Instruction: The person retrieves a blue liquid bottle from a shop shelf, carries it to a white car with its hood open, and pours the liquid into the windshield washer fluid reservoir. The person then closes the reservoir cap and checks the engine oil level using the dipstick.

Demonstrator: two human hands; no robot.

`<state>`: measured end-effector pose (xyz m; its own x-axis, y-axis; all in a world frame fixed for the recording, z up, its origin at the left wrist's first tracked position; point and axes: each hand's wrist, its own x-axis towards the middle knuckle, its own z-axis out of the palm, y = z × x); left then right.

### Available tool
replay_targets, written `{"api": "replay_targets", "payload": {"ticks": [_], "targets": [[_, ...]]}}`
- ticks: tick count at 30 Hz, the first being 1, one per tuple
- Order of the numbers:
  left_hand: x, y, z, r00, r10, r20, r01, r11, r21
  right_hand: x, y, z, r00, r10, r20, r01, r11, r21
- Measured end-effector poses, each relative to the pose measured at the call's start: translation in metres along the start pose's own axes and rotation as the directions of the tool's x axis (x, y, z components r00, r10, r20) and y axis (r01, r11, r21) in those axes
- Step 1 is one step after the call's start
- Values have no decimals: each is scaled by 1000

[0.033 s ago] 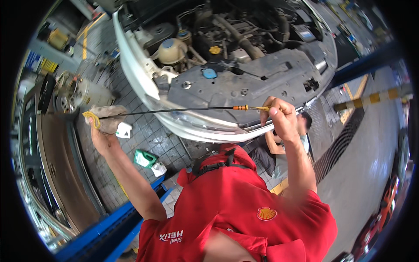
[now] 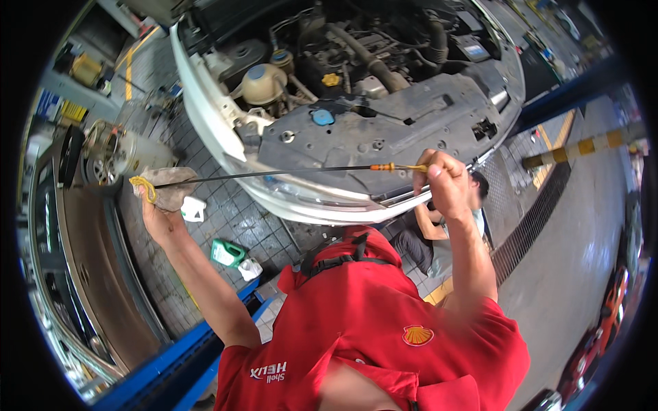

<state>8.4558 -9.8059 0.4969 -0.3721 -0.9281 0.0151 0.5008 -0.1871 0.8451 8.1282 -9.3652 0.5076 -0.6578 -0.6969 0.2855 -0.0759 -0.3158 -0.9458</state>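
An oil dipstick (image 2: 295, 170) with a thin dark rod and an orange collar stretches nearly level between my two hands, in front of the open engine bay. My right hand (image 2: 449, 183) is closed on its yellow handle end. At the far end, my left hand (image 2: 155, 218) grips a dirty grey rag (image 2: 173, 188) with a yellow edge. The rod's tip runs into the rag's folds, so the tip itself is hidden. Behind the rod lies the front bumper of a white car (image 2: 288, 205).
A yellow cap (image 2: 331, 80) and a coolant tank (image 2: 260, 85) show in the engine bay. Green (image 2: 228, 253) and white (image 2: 193, 209) jugs stand on the tiled floor. Another person (image 2: 439, 233) crouches by the bumper, right. A blue lift arm (image 2: 171, 366) crosses lower left; a brown car (image 2: 89, 260) stands left.
The car and floor have shifted slightly left and up in the picture. Both hands keep their grip, and the dipstick stays almost where it was.
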Motion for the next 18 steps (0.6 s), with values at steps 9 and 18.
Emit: {"api": "replay_targets", "payload": {"ticks": [9,18], "targets": [[45,-108,91,990,138,-4,-133,957,260,-23,-53,-157,806,-39,-590,187,964,191],[8,-271,142,854,89,512,-515,273,812,2,-71,-255,505,-176,-845,-26,975,-219]]}}
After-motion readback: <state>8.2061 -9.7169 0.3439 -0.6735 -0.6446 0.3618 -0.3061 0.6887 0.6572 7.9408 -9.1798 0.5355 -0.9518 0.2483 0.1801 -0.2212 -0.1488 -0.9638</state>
